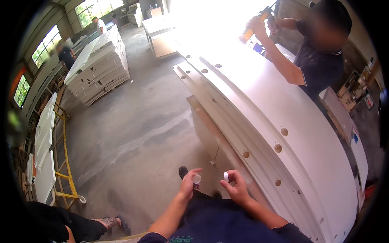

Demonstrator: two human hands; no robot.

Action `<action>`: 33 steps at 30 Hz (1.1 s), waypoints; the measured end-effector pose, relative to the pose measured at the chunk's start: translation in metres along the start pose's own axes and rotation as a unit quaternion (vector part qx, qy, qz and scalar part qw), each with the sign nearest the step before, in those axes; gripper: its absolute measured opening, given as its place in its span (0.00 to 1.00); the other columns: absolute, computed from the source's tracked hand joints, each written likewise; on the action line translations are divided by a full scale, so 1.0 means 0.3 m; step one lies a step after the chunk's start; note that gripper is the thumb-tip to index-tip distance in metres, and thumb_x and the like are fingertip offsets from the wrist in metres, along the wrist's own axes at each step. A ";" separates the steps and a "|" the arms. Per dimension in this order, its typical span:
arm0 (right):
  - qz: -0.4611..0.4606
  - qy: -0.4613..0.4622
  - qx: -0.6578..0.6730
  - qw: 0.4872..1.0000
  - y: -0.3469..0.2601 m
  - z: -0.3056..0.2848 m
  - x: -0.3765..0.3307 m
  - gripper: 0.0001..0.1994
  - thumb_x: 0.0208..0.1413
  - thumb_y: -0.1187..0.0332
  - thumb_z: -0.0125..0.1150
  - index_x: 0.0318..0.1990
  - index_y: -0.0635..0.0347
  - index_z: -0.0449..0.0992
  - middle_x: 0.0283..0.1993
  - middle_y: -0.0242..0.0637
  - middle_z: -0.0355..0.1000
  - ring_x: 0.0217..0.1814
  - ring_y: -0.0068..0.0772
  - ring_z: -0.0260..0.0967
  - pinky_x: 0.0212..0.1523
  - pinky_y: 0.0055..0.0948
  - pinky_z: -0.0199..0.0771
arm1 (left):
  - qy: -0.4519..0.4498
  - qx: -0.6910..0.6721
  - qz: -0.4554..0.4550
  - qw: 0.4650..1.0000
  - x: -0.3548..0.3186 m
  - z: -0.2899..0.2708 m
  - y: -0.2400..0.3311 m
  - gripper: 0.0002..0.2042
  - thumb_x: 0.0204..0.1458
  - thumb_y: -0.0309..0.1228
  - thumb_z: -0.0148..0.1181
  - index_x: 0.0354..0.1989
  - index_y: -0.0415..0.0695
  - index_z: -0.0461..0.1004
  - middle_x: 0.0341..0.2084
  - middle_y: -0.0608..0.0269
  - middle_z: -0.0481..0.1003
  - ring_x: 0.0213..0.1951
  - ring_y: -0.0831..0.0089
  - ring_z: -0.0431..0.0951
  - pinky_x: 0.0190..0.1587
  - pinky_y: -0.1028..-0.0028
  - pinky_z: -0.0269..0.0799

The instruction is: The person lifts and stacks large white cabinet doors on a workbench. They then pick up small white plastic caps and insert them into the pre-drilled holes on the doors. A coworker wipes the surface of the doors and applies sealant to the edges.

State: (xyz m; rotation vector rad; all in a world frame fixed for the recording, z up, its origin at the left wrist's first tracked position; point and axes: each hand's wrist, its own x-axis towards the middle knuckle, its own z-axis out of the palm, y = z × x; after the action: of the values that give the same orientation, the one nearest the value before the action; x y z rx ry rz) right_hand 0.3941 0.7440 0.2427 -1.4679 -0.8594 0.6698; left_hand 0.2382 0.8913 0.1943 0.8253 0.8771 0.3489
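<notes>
In front of my body, my left hand (187,184) is closed on a small pale round disc (197,179), its flat face showing. Across from it, my right hand (237,188) pinches a short white cylindrical cap (225,176) between thumb and fingers. A small gap separates the two hands. Both are held above floor level, beside a stack of long white door panels (259,101) on my right. Round holes, such as one hole (278,148), run along the panel edges nearest me. Neither hand touches the panels.
Across the panels, a co-worker (320,52) grips a yellow and black power tool (263,17). More white panels (99,60) are stacked at the far left. A yellow wheeled rack (67,162) stands left. Another person's leg (107,222) shows lower left.
</notes>
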 end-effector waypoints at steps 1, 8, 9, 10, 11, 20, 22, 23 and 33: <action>0.014 0.017 -0.014 1.000 -0.001 0.016 0.029 0.12 0.48 0.73 0.67 0.37 0.62 0.69 0.31 0.31 0.69 0.33 0.21 0.67 0.36 0.23 0.69 | -0.011 0.066 0.055 0.996 0.085 0.012 0.094 0.19 0.53 0.36 0.44 0.52 0.46 0.70 0.19 0.67 0.68 0.21 0.79 0.66 0.25 0.76 0.66; 0.010 0.144 -0.049 0.988 -0.074 0.198 0.377 0.12 0.48 0.72 0.67 0.36 0.61 0.70 0.32 0.33 0.67 0.33 0.25 0.66 0.37 0.25 0.68 | -0.040 0.469 0.317 0.824 0.622 0.217 0.963 0.28 0.50 0.40 0.47 0.63 0.48 0.59 0.29 0.48 0.75 0.36 0.53 0.76 0.43 0.61 0.68; 0.004 0.155 -0.071 0.985 -0.106 0.223 0.408 0.12 0.48 0.72 0.67 0.37 0.60 0.70 0.33 0.32 0.67 0.33 0.24 0.66 0.37 0.25 0.68 | -0.054 0.497 0.305 0.810 0.678 0.251 1.049 0.29 0.50 0.41 0.47 0.63 0.49 0.58 0.29 0.47 0.76 0.39 0.51 0.75 0.43 0.59 0.67; -0.004 0.165 -0.090 0.982 -0.144 0.250 0.431 0.12 0.48 0.72 0.67 0.37 0.60 0.70 0.33 0.32 0.67 0.33 0.24 0.65 0.38 0.25 0.67 | -0.055 0.532 0.308 0.787 0.730 0.272 1.097 0.29 0.50 0.41 0.47 0.63 0.49 0.58 0.29 0.47 0.76 0.39 0.50 0.75 0.44 0.59 0.67; -0.009 0.173 -0.107 0.979 -0.162 0.278 0.453 0.12 0.48 0.72 0.67 0.37 0.59 0.70 0.33 0.32 0.67 0.34 0.24 0.65 0.38 0.24 0.67 | -0.055 0.567 0.307 0.762 0.782 0.284 1.134 0.30 0.50 0.42 0.47 0.63 0.49 0.58 0.29 0.47 0.75 0.39 0.50 0.75 0.44 0.58 0.67; 0.124 0.291 -0.077 0.946 -0.174 0.342 0.521 0.12 0.50 0.70 0.66 0.39 0.60 0.68 0.35 0.33 0.66 0.33 0.24 0.66 0.36 0.25 0.68 | -0.264 0.277 0.283 0.880 0.858 0.112 1.000 0.25 0.50 0.27 0.45 0.60 0.42 0.61 0.28 0.70 0.74 0.23 0.84 0.64 0.25 0.81 0.61; 0.092 0.254 -0.054 0.961 -0.177 0.319 0.582 0.13 0.51 0.69 0.65 0.39 0.60 0.68 0.36 0.34 0.64 0.33 0.25 0.64 0.35 0.26 0.68 | -0.209 0.317 0.246 0.892 0.856 -0.090 0.896 0.19 0.51 0.29 0.45 0.53 0.41 0.68 0.25 0.70 0.69 0.24 0.84 0.64 0.26 0.83 0.61; 0.091 0.239 -0.035 0.966 -0.168 0.325 0.596 0.13 0.52 0.68 0.65 0.40 0.60 0.67 0.37 0.34 0.63 0.33 0.26 0.63 0.35 0.26 0.68 | -0.188 0.356 0.192 0.895 0.870 -0.186 0.825 0.15 0.53 0.31 0.46 0.47 0.42 0.72 0.23 0.71 0.67 0.23 0.83 0.64 0.26 0.81 0.62; 0.028 0.290 -0.105 0.951 -0.192 0.262 0.683 0.10 0.49 0.72 0.66 0.36 0.61 0.69 0.47 0.37 0.66 0.44 0.30 0.66 0.43 0.27 0.68 | 0.001 0.547 -0.064 0.834 0.969 -1.088 0.226 0.15 0.51 0.38 0.45 0.32 0.39 0.74 0.22 0.57 0.73 0.20 0.69 0.72 0.19 0.71 0.68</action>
State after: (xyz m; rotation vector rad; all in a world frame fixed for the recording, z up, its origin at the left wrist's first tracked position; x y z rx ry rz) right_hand 0.4361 0.9563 0.3106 -1.7588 -0.4378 0.1608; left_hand 0.1610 1.2647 -0.0301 1.8068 1.1178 -0.3433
